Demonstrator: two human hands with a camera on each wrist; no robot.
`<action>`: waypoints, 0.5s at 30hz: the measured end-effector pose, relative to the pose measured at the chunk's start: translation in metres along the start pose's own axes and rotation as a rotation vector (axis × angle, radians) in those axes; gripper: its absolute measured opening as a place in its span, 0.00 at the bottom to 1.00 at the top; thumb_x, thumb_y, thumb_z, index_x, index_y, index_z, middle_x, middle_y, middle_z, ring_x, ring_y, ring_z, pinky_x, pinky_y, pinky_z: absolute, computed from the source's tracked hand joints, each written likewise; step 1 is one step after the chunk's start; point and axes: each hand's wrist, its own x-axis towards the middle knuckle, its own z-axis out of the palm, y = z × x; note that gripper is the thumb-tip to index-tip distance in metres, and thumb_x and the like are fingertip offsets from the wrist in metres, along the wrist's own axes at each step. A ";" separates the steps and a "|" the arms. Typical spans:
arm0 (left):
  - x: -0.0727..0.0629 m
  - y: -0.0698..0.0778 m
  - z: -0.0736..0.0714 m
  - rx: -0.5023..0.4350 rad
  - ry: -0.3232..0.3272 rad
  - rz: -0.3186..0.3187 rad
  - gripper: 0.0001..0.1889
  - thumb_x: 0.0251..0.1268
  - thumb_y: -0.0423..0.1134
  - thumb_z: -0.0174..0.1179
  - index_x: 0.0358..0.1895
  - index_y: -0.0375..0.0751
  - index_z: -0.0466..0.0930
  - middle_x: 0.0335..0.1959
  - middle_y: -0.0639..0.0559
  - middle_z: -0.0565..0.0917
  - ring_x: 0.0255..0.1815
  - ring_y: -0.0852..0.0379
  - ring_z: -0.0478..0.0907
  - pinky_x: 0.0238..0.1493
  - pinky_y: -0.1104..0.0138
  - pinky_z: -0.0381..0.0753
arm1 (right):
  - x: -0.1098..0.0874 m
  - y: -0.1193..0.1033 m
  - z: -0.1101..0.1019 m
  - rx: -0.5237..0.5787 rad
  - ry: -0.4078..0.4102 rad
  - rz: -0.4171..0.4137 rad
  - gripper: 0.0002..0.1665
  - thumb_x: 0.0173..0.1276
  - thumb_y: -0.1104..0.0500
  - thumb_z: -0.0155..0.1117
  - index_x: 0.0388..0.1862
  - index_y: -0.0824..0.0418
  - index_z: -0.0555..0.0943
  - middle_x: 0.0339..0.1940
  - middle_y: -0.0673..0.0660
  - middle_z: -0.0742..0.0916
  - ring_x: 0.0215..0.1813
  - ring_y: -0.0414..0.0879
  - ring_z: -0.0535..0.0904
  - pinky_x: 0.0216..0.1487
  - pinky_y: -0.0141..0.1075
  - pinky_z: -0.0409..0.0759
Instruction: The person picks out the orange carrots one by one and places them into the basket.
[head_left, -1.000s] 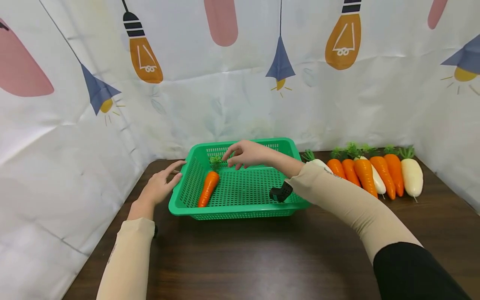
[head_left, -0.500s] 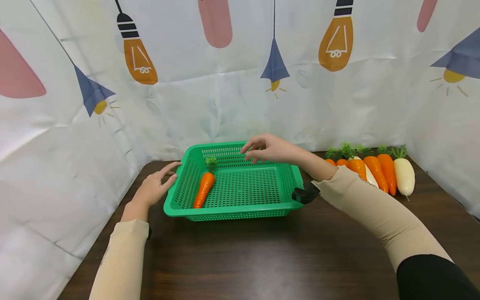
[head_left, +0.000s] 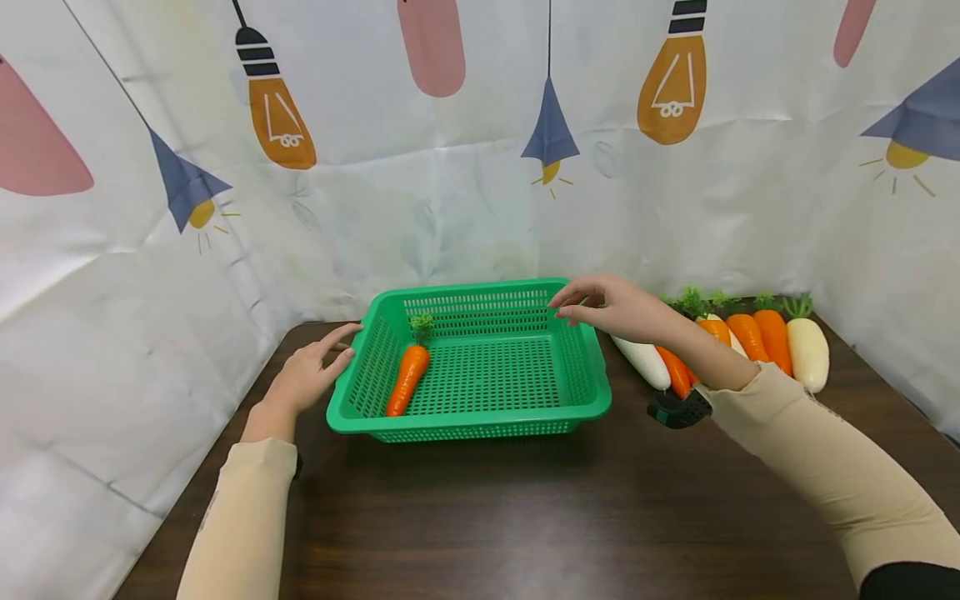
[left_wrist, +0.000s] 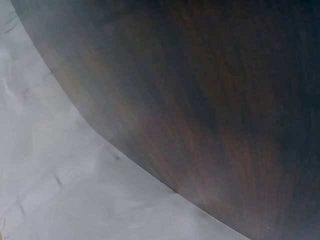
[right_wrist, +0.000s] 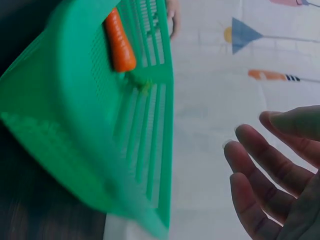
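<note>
A green plastic basket [head_left: 480, 421] with slotted walls stands on the dark wooden table. Inside it, along the left side, lies one orange carrot [head_left: 408, 380] with a green leafy top. My left hand [head_left: 309, 373] is at the basket's left rim, fingers extended and fingertips at the edge; whether they touch cannot be told. My right hand [head_left: 611, 307] hovers by the basket's back right corner, fingers loosely bent, nothing between them. The right wrist view shows the right hand [right_wrist: 280, 175] apart from the basket [right_wrist: 75, 110]. No hand appears in the left wrist view.
To the right lies a row of orange carrots [head_left: 772, 337] and white radishes [head_left: 808, 354], partly hidden behind the right forearm. A white radish [head_left: 643, 360] lies close to the basket's right side. A printed cloth [head_left: 480, 208] hangs behind the table.
My right hand has moved right, from above the basket's middle to its back right corner. The left hand stays by the left rim. The view has shifted slightly.
</note>
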 end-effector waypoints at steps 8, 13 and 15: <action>-0.002 0.001 -0.002 0.017 -0.007 -0.014 0.29 0.83 0.54 0.46 0.79 0.50 0.62 0.63 0.33 0.79 0.56 0.32 0.79 0.51 0.36 0.76 | -0.033 0.021 -0.012 -0.044 0.131 0.034 0.16 0.80 0.59 0.59 0.61 0.63 0.83 0.57 0.63 0.85 0.54 0.56 0.84 0.57 0.55 0.79; -0.002 0.001 -0.001 0.015 -0.006 -0.013 0.29 0.83 0.54 0.46 0.79 0.49 0.63 0.64 0.33 0.78 0.56 0.32 0.78 0.51 0.36 0.75 | -0.051 0.035 -0.015 -0.109 0.217 0.060 0.16 0.80 0.58 0.59 0.61 0.62 0.83 0.57 0.62 0.86 0.54 0.57 0.83 0.53 0.50 0.80; -0.001 0.002 -0.001 0.011 -0.004 -0.007 0.28 0.83 0.54 0.46 0.79 0.50 0.63 0.64 0.33 0.78 0.56 0.32 0.78 0.52 0.36 0.76 | -0.059 0.042 -0.018 -0.134 0.241 0.067 0.16 0.80 0.59 0.59 0.61 0.62 0.83 0.56 0.62 0.86 0.52 0.57 0.83 0.49 0.44 0.81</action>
